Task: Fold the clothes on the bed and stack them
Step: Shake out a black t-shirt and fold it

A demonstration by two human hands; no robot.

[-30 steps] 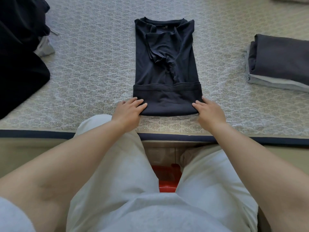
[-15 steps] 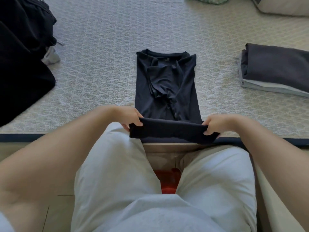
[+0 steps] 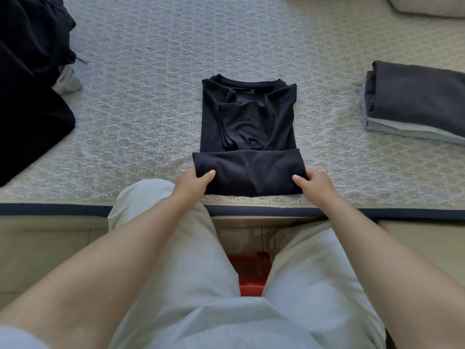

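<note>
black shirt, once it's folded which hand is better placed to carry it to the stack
Right. The stack lies on the bed to the person's right, nearer the right hand. Both hands grip the black shirt now; the left hand would have to cross over.

The fingers of the left hand (image 3: 193, 183) lie hidden under the folded band of the dark T-shirt (image 3: 247, 127), only the thumb showing on top; likewise the right hand (image 3: 315, 186), its fingers tucked beneath the band's other end; the shirt's lower part is covered by that fold; at 9 o'clock a heap of black clothes (image 3: 30, 96) runs off the left and top edges, hiding most of a pale garment (image 3: 68, 80); at 3 o'clock the folded stack (image 3: 412, 102) is cut by the right edge; at 1 o'clock a pillow (image 3: 427, 6) is cropped by the top edge; a red object (image 3: 250, 275) between the legs is mostly concealed, its kind unclear.
</note>
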